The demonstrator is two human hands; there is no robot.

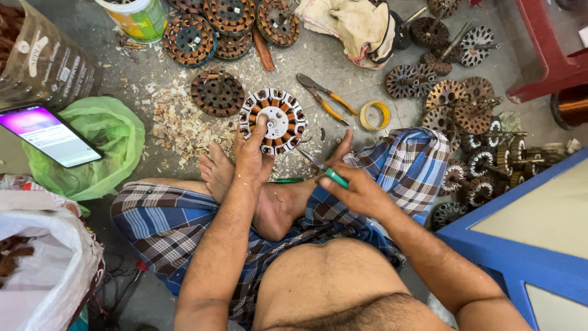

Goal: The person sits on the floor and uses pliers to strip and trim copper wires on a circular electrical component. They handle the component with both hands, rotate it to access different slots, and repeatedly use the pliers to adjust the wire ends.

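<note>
While the person sits cross-legged on the floor (343,67) in a blue checked cloth (165,224), both hands work just above the crossed feet. Nearest, the right hand (358,190) is closed around the green handle of a small pointed tool (324,170), whose metal tip points up and to the left, toward the other hand. Just left of it, the left hand (251,156) grips a round white motor core (272,121) by its lower edge, fingers curled behind and the thumb pressed on its face near the hub; the core stands tilted on the floor right beyond the toes. Below the left hand a green pen-like stick (286,181) lies by the ankle.

Beyond the core, to its left, a dark wound core (217,93) rests among pale paper scraps (174,119). Past the right hand lie orange-handled pliers (324,96) and a roll of yellow tape (374,114). Farther right of that hand, many more rusty cores (465,110) are heaped beside a blue table (520,245). Far left of the left hand a lit phone (49,135) leans on a green plastic bag (113,138). Farthest off sit stacked copper-wound cores (211,30), a cream rag (355,24) and a green and yellow tub (141,18).
</note>
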